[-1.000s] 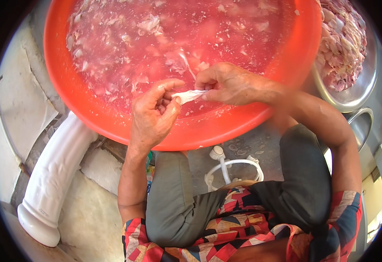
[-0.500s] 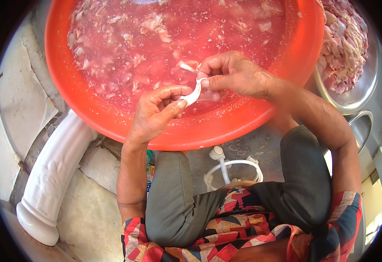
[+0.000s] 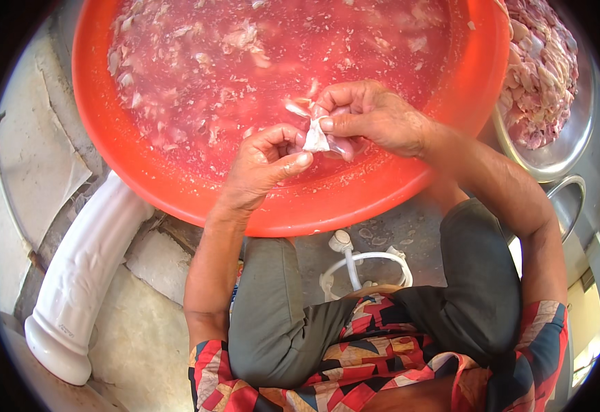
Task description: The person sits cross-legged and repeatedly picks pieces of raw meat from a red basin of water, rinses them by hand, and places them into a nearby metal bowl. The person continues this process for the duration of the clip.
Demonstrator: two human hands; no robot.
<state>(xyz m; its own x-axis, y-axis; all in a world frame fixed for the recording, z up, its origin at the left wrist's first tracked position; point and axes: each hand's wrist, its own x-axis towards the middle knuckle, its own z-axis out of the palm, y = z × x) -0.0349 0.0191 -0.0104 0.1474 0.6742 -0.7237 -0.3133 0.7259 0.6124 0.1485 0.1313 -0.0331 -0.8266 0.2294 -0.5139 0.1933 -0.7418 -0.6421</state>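
Observation:
Above the water in a large red plastic tub (image 3: 396, 196), my right hand (image 3: 375, 120) pinches a small, pale, wet piece of raw meat (image 3: 316, 139) between thumb and fingers. Its wider white end points down toward me, and pinkish bits show around the right fingers. My left hand (image 3: 266, 161) is just left of the piece, fingers curled and thumb apart from it; whether the fingertips touch it is hard to see. The tub holds reddish, cloudy water (image 3: 197, 82) with many whitish scraps floating in it.
A metal basin (image 3: 554, 165) heaped with pale pink raw meat (image 3: 537, 75) stands at the right, a metal rim (image 3: 574, 199) nearer. White hose (image 3: 382, 256) lies between my knees. A white column-shaped piece (image 3: 87, 281) lies at left beside stone slabs (image 3: 142, 343).
My left thumb has come off the piece, and the left hand has shifted slightly right and up. The piece, slanting between both hands before, now hangs from my right hand.

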